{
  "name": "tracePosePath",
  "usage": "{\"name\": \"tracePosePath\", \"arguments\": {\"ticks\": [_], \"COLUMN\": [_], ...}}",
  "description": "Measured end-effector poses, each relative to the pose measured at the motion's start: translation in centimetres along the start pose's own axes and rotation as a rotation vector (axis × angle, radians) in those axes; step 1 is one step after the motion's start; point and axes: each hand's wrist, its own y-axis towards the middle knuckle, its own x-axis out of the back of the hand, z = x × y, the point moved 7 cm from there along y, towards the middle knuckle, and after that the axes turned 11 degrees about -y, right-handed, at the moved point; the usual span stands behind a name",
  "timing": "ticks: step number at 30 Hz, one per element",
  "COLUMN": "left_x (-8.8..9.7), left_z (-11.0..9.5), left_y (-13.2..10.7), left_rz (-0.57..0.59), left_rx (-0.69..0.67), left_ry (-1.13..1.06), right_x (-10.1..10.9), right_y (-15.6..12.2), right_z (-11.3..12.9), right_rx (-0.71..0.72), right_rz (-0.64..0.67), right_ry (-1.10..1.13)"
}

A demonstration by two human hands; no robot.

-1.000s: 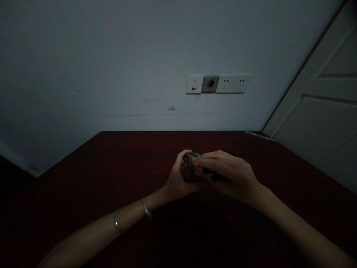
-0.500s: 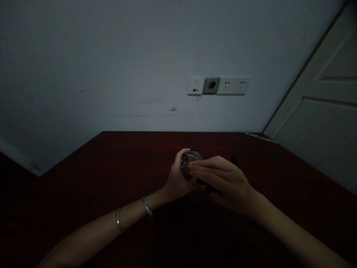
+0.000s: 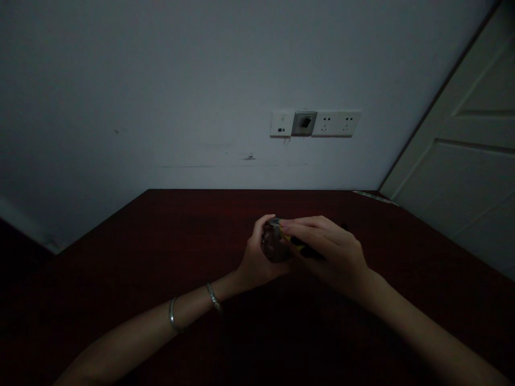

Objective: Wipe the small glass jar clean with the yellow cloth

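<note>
My left hand is wrapped round a dark brown, glossy, rounded object. The dim light hides its exact kind. Pinched in my right hand is a yellow-and-black tool, which my fingers cover in large part. Its tip end lies against or just over the upper right side of the rounded object; I cannot tell whether they touch. Both hands are close together above the dark red table.
A pale wall rises behind the table, with a row of sockets and switches. On the right is a panelled white door. A thin pale strip lies at the table's back right corner.
My right hand has shifted slightly up and to the right along the rounded object, and the tool has turned with it. My left hand keeps its hold almost in place.
</note>
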Motion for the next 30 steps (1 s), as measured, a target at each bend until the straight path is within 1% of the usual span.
{"name": "tracePosePath", "arguments": {"ticks": [2,4,6,8,12,14,17,20,24,27,30], "left_x": [0.0,0.1,0.1,0.2,0.0,-0.1,-0.3,-0.4,-0.3,0.0,0.5], "left_z": [0.0,-0.1,-0.1,0.2,0.8,0.8,0.6,0.4,0.3,0.2,0.3], "left_y": [0.2,0.3,0.2,0.1,-0.2,-0.2,-0.1,0.0,0.0,0.3,0.7], "left_rz": [-0.007,-0.013,-0.011,-0.009,0.012,0.026,0.049,0.077,0.084,0.056,-0.006], "left_rx": [0.009,0.003,-0.011,-0.011,0.015,0.017,0.028,0.045,0.07,0.064,0.055], "left_ry": [-0.044,-0.027,0.0,0.008,0.042,0.036,0.001,-0.041,-0.113,-0.145,-0.156], "right_x": [0.1,0.2,0.3,0.1,-0.7,-0.8,-0.7,-0.4,0.3,0.9,1.2], "right_y": [0.0,-0.1,-0.1,-0.1,-0.4,-0.6,-0.8,-0.6,0.0,0.8,1.3], "right_z": [1.1,2.2,2.8,2.4,-0.1,-1.0,-1.5,-1.2,0.3,1.8,3.1], "right_rx": [0.123,0.23,0.27,0.232,0.071,0.049,0.059,0.071,0.14,0.194,0.254], "right_rz": [-0.028,-0.064,-0.083,-0.057,0.049,0.064,0.055,0.055,0.08,0.072,0.049], "right_ry": [0.006,0.006,-0.003,-0.004,-0.034,-0.056,-0.06,-0.049,-0.007,0.046,0.098]}}
